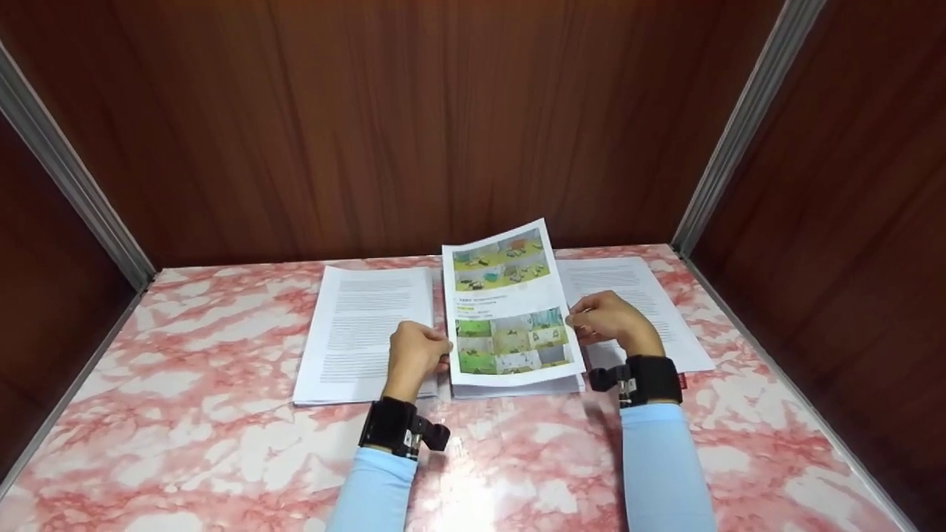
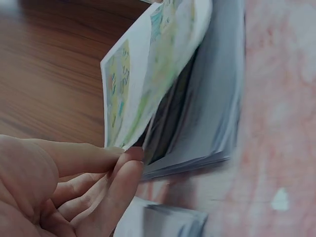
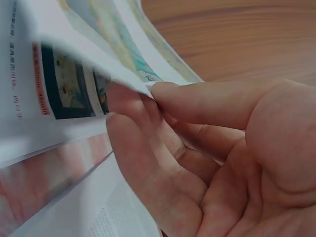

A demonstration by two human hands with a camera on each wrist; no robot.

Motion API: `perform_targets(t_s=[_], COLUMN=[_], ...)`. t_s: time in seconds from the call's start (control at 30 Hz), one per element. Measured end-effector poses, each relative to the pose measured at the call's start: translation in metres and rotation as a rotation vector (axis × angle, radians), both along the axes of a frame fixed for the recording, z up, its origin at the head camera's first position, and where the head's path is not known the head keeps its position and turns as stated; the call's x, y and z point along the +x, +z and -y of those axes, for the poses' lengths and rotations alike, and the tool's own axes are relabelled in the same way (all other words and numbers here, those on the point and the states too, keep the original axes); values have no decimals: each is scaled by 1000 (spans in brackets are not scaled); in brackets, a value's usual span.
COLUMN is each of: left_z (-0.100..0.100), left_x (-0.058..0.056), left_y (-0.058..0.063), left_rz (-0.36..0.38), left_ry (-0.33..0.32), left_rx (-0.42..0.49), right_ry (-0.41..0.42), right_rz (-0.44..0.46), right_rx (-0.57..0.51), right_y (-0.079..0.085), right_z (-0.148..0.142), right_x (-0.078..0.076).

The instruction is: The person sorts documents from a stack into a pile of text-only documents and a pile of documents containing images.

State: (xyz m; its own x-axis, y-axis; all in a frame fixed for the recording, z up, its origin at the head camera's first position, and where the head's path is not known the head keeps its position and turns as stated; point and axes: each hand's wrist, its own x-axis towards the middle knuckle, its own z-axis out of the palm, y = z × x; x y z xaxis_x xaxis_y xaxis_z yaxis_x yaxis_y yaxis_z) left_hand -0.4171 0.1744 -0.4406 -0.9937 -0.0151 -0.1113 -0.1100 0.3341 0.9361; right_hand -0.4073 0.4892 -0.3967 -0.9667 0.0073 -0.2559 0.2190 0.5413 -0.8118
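Note:
A printed sheet of paper [image 1: 510,299] with colour pictures is raised and slightly bent over the middle paper stack [image 1: 517,390]. My left hand [image 1: 417,351] pinches its left edge between thumb and fingers, and in the left wrist view the thumb tip [image 2: 116,149] presses on the sheet's margin. On the opposite edge my right hand [image 1: 613,321] pinches the paper; the right wrist view shows the thumb [image 3: 197,103] above it and fingers beneath. Under the lifted sheet, the stack's top page shows dark pictures [image 3: 71,84] and printed text.
To the left lies a stack of text pages [image 1: 369,332], with my left hand over its right edge. More text paper [image 1: 658,325] lies at the right, partly behind my right hand. Brown wood-grain panels [image 1: 473,133] enclose the pink marbled table [image 1: 207,443] at back and sides.

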Motion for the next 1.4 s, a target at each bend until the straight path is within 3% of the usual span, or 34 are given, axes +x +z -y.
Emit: perform_targets(t_s=[0.5,1.1,1.4], left_z=[-9,-7,-5], left_x=[0,1,5], left_y=[-9,-12,-6], left_rz=[29,16,-74], left_ry=[18,1,17], left_rx=[-137,-196,-349], right_ry=[-48,-38,-35], right_rz=[43,53,55], right_rx=[-1,50,82], right_y=[-19,-24,-23], right_z=[2,2,0], right_x=[-6,-5,-6])
